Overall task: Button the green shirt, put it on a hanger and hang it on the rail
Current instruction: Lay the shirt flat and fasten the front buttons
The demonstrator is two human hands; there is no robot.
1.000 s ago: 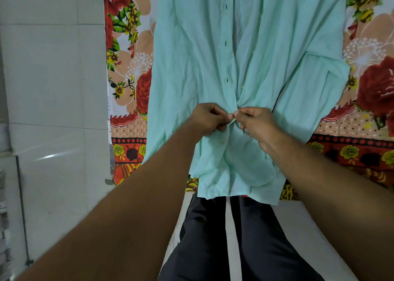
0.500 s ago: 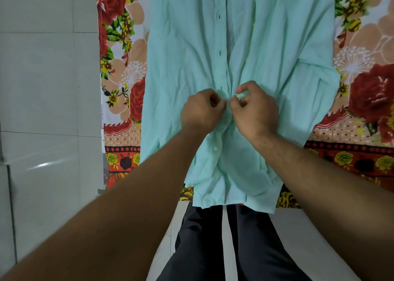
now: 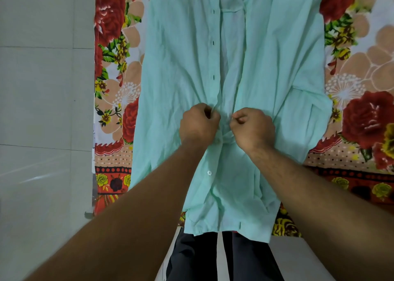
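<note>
The light green shirt (image 3: 181, 67) lies front up on a flowered bed sheet (image 3: 115, 78), its hem toward me. My left hand (image 3: 199, 123) pinches the left front edge at mid placket. My right hand (image 3: 252, 126) pinches the right front edge beside it, a small gap between the fists. Below the hands one white button (image 3: 209, 173) is fastened. Above them the placket is parted, with three empty buttonholes (image 3: 213, 43) showing. No hanger or rail is in view.
The bed's left edge (image 3: 93, 131) borders a pale tiled floor (image 3: 42, 110). My dark trousers (image 3: 198, 257) show below the shirt hem. The shirt's right sleeve (image 3: 307, 118) lies folded in over the sheet.
Both hands moved up the placket from the lower button, which now shows fastened below them. They have drawn slightly apart, each still gripping a front edge.
</note>
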